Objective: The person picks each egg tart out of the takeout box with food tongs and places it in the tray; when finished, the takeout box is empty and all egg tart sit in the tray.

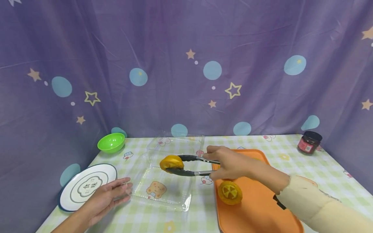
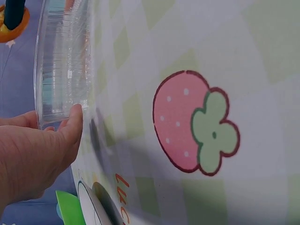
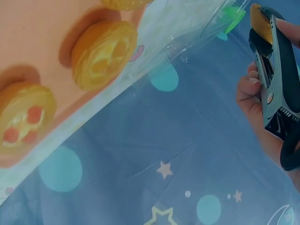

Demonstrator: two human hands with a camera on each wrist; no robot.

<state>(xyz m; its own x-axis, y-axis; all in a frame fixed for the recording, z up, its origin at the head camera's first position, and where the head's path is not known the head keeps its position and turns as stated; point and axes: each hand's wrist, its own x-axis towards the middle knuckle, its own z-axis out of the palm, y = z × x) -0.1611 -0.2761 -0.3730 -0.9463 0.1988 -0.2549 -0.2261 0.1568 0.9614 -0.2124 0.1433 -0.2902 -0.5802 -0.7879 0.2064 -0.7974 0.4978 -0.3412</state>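
Observation:
My right hand (image 1: 231, 163) grips a pair of tongs (image 1: 186, 172) with black tips. Between those tips sits a yellow egg tart (image 1: 171, 161), held above a clear plastic box (image 1: 177, 194) whose lid lies folded back behind it. At the box's left side is my left hand (image 1: 106, 198), with fingers loosely extended; in the left wrist view the fingertips reach the box's end wall (image 2: 61, 101), though firm contact is hard to judge. An egg tart with a wedge pattern (image 1: 230, 192) lies on the orange tray (image 1: 259, 204) beneath my right forearm.
More tarts, one with red pieces (image 3: 28, 117), lie on the tray, partly hidden in the head view. A white plate (image 1: 109, 171) and a green bowl (image 1: 111, 143) stand left. A dark-lidded jar (image 1: 309, 143) stands at the far right, and a purple curtain (image 1: 175, 48) hangs behind.

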